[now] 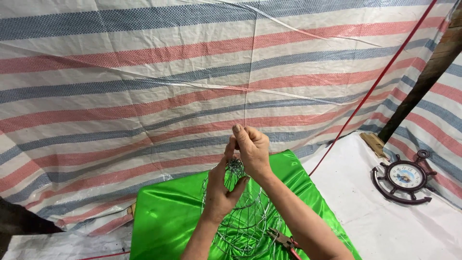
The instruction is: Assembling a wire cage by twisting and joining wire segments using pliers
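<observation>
**Fingers pinch thin wire above a half-made frame**

Fingers of the right hand (pixel 252 149) are closed tight in a pinch at the top of a wire frame (pixel 243 212), seemingly on a strand too fine to make out clearly. The left hand (pixel 220 188) sits just below with fingers loosely curled around the frame's narrow neck, thumb spread, steadying it rather than clamping it.

A striped tarp (pixel 120 86) fills the background. The frame stands on a green cloth (pixel 168 216), bulging wide low down and tapering to a twisted knot between the hands. A red cord (pixel 370 91) runs slantwise at right, above a wheel-shaped clock (pixel 404 177) lying on white sheeting. Pliers (pixel 285 239) rest on the cloth beside the right forearm.

The likely risks: the springy wire could slip from the pinch and whip loose, undoing the knot; a cut end could prick a fingertip; an elbow could knock the pliers off the cloth.
</observation>
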